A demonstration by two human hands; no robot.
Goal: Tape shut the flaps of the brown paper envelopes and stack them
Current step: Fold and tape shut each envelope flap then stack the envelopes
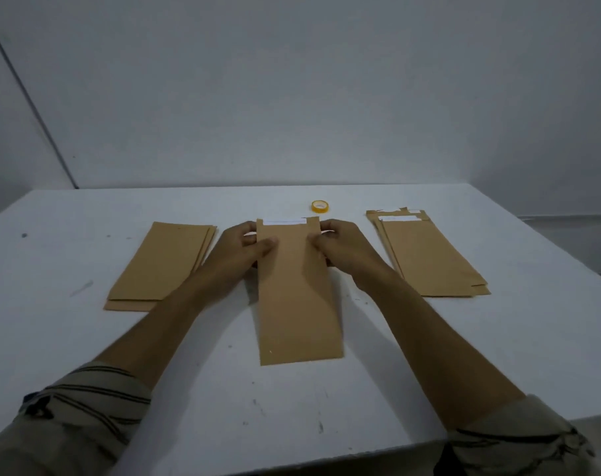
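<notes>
A long brown paper envelope lies lengthwise in the middle of the white table, its open flap with a white strip at the far end. My left hand grips its upper left edge, thumb on top. My right hand pinches the upper right edge the same way. A stack of brown envelopes with flat closed ends lies to the left. To the right a second stack shows open flaps with white strips. A small yellow roll of tape sits beyond the middle envelope.
A grey wall stands right behind the table's far edge. The table's right edge runs diagonally past the right stack. Striped rolled sleeves cover both my forearms near the front edge.
</notes>
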